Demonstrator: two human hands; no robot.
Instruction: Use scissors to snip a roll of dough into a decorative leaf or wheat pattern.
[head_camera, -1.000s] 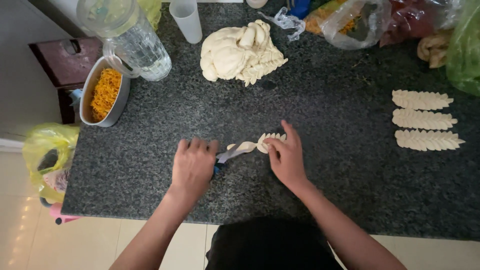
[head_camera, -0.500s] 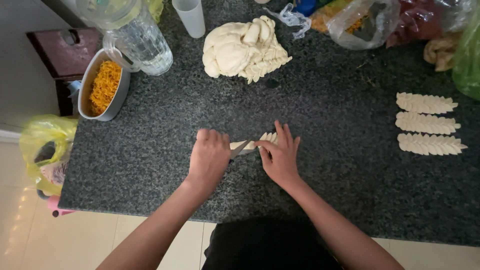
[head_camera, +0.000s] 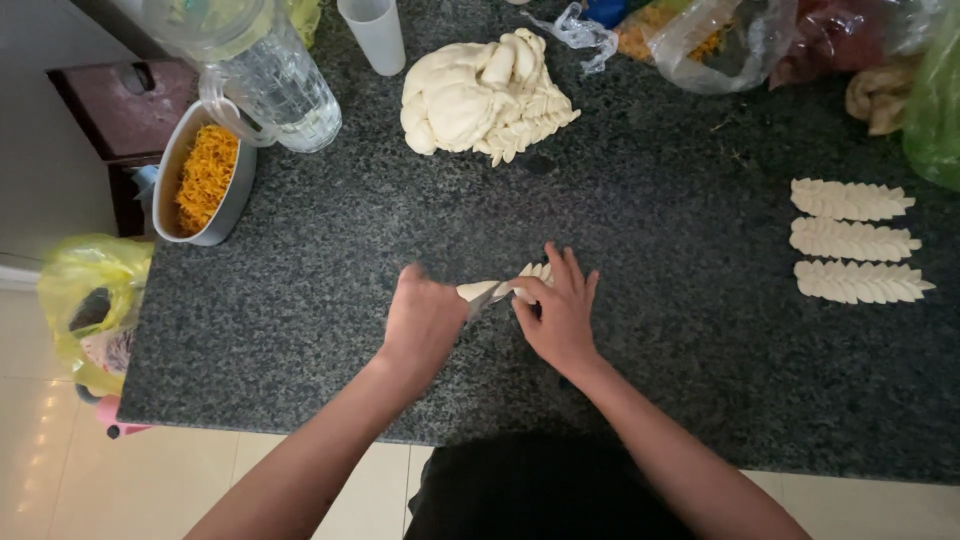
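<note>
Near the front edge of the dark counter (head_camera: 300, 330), the left hand (head_camera: 422, 322) grips a knife (head_camera: 486, 297) against a dough strip (head_camera: 505, 285); the right hand (head_camera: 558, 315) presses it with spread fingers. Farther right lie three notched strips (head_camera: 850, 240); far behind, a dough pile (head_camera: 480, 95).

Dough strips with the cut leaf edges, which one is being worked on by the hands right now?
The dough strip between the left hand and right hand; the three finished strips lie untouched in a row at the right.
</note>
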